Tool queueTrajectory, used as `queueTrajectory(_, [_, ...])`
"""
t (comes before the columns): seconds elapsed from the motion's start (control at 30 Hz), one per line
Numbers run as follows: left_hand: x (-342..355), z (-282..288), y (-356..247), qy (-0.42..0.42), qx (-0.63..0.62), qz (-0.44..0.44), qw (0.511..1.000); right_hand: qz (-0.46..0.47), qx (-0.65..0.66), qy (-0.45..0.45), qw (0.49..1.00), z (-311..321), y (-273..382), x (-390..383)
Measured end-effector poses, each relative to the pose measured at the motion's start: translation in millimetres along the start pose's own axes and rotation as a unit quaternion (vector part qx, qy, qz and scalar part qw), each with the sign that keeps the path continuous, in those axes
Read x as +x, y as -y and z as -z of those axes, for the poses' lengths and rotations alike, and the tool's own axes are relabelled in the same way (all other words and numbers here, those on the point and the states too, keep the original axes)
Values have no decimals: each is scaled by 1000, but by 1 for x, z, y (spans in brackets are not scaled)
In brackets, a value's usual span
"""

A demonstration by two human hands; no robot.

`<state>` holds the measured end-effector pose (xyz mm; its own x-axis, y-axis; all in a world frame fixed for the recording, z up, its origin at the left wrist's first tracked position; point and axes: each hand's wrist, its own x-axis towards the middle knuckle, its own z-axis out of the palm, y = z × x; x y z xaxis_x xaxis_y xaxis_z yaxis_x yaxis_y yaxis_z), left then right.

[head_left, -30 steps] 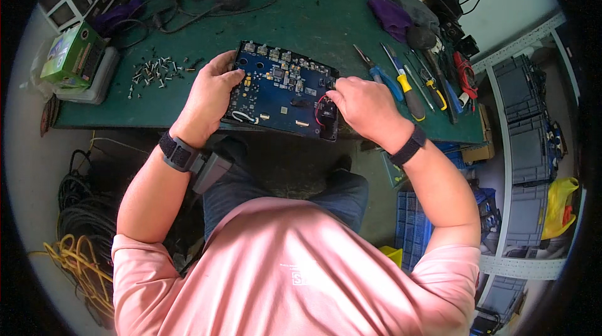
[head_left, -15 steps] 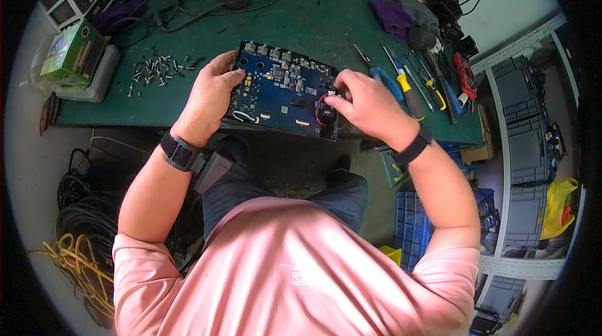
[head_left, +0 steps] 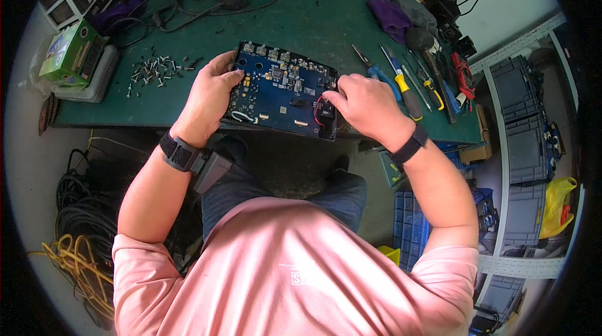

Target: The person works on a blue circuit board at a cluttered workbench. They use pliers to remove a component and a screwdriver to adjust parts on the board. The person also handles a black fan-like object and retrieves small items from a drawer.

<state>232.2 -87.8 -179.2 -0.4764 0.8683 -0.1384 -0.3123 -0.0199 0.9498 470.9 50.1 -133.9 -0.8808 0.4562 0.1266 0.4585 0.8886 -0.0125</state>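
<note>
A blue circuit board (head_left: pixel 282 88) in a dark frame lies at the near edge of the green workbench (head_left: pixel 295 22). My left hand (head_left: pixel 210 94) grips the board's left edge, thumb on top. My right hand (head_left: pixel 364 104) holds the board's right edge, with the fingers curled by a black part with red wires (head_left: pixel 325 113) at the near right corner. Both wrists wear dark bands.
Loose screws (head_left: pixel 153 69) lie left of the board. Screwdrivers and pliers (head_left: pixel 407 82) lie to its right. A green box (head_left: pixel 69 54) rests on a scale at far left. Cables (head_left: pixel 188 4) and a purple cloth (head_left: pixel 392 16) lie at the back. Cable coils (head_left: pixel 75 236) and blue crates (head_left: pixel 414 229) sit on the floor.
My right hand has shifted slightly up and outward along the board's right edge, uncovering the black part with red wires. My left hand and the board stay put.
</note>
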Motion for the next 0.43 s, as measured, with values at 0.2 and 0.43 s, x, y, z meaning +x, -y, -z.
queueTrajectory(0.2, [-2,-4,-3,-7,-3,7,1000,33,51,-47,997,-9,-3,-3])
queueTrajectory(0.43, [-1,-2,-1,-10,0,2,1000,-5,1,17,1000,-4,-2,-3])
